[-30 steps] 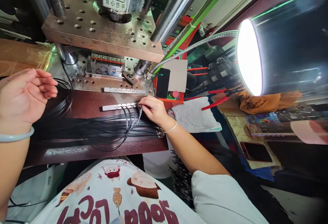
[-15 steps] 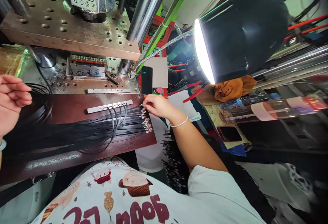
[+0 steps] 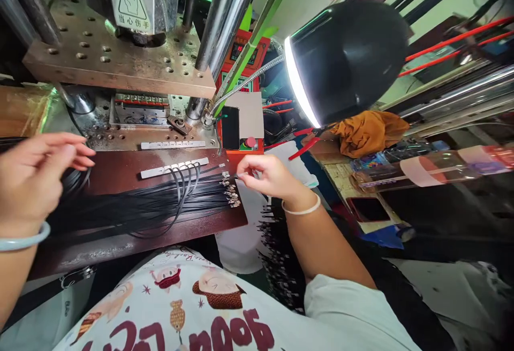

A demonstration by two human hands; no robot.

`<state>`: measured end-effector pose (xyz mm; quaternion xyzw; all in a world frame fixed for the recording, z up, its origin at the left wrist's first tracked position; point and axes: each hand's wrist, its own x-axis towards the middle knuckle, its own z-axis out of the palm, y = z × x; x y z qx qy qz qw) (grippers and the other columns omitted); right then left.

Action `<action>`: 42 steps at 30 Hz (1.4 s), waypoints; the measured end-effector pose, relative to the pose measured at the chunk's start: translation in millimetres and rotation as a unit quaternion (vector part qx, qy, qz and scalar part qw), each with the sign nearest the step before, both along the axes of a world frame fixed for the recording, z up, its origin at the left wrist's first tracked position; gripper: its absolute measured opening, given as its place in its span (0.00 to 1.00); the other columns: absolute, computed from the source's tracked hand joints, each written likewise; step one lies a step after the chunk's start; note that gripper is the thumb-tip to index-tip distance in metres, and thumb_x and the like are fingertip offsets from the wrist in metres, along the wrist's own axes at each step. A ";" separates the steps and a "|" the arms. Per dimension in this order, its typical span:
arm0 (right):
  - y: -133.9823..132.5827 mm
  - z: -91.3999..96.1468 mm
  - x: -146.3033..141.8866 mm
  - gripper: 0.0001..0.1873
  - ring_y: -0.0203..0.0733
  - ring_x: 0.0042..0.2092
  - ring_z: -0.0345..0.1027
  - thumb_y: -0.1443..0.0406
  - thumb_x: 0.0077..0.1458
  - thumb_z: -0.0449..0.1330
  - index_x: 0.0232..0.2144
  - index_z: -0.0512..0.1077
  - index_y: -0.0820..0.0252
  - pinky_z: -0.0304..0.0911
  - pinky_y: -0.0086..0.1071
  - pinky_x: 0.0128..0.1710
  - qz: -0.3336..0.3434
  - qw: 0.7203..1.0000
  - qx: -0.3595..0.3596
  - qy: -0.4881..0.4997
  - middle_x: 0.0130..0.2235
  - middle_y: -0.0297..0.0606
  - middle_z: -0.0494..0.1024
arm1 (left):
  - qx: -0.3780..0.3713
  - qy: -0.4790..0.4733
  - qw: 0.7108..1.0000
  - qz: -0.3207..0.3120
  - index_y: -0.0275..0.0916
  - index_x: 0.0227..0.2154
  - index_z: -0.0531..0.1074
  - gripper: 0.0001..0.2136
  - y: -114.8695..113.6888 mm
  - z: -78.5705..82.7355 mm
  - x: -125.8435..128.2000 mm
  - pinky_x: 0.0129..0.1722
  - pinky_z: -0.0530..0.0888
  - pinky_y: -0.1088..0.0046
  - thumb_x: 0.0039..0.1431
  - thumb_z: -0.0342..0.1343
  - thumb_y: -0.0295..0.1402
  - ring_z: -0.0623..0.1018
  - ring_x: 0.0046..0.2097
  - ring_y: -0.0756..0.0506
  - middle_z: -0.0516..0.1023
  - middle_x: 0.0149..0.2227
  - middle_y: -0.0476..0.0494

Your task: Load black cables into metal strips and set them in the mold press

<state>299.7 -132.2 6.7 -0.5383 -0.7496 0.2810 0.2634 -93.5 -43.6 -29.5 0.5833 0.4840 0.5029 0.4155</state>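
Note:
My right hand (image 3: 268, 177) pinches the metal-tipped end of one black cable (image 3: 229, 176) at the right end of a flat bundle of black cables (image 3: 140, 206) lying on the dark red work shelf (image 3: 120, 166). Several cables loop up into a slim metal fixture bar (image 3: 160, 169). A second metal bar (image 3: 172, 144) lies behind it. My left hand (image 3: 34, 177) hovers over the bundle's left end with loosely curled fingers, holding nothing visible.
A press with a perforated plate (image 3: 116, 64) and steel columns (image 3: 225, 16) stands behind the shelf. A lit black lamp (image 3: 345, 59) hangs at the right. Red pliers (image 3: 303, 144), an orange cloth (image 3: 367, 131) and a phone (image 3: 369, 209) lie on the side table.
My right hand left the fixture bar, moved right to the cable ends and lifted one tip. My left hand shifted slightly right over the bundle. The view turned right.

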 end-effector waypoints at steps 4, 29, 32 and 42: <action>-22.8 16.7 -18.7 0.03 0.32 0.22 0.63 0.67 0.47 0.63 0.25 0.73 0.59 0.60 0.28 0.22 -0.054 0.977 -0.075 0.193 0.22 0.31 0.72 | 0.148 0.183 0.956 -0.176 0.46 0.39 0.78 0.08 -36.5 18.3 53.0 0.42 0.75 0.74 0.61 0.56 0.37 0.80 0.36 0.49 0.82 0.37 0.51; -9.0 -50.6 -110.0 0.04 0.35 0.24 0.73 0.76 0.44 0.63 0.23 0.72 0.67 0.74 0.26 0.28 -0.237 0.738 -0.357 0.521 0.24 0.37 0.77 | 0.045 0.297 0.925 -0.232 0.37 0.36 0.79 0.12 -22.8 -13.1 60.8 0.42 0.73 0.70 0.59 0.51 0.35 0.80 0.39 0.44 0.82 0.37 0.44; -0.3 -55.9 -114.3 0.04 0.33 0.17 0.67 0.75 0.44 0.60 0.21 0.69 0.66 0.62 0.23 0.12 -0.211 0.747 -0.418 0.473 0.22 0.37 0.76 | 0.145 0.324 0.894 -0.273 0.37 0.37 0.79 0.12 -15.2 -18.5 64.2 0.45 0.72 0.69 0.62 0.50 0.32 0.79 0.41 0.44 0.82 0.39 0.43; -1.0 -53.8 -113.2 0.03 0.28 0.11 0.51 0.73 0.42 0.56 0.23 0.68 0.65 0.42 0.21 0.10 -0.177 0.717 -0.488 0.466 0.13 0.30 0.67 | 0.350 0.388 0.763 -0.380 0.37 0.37 0.77 0.11 -2.7 -31.2 85.9 0.33 0.70 0.74 0.64 0.49 0.28 0.77 0.32 0.47 0.78 0.32 0.44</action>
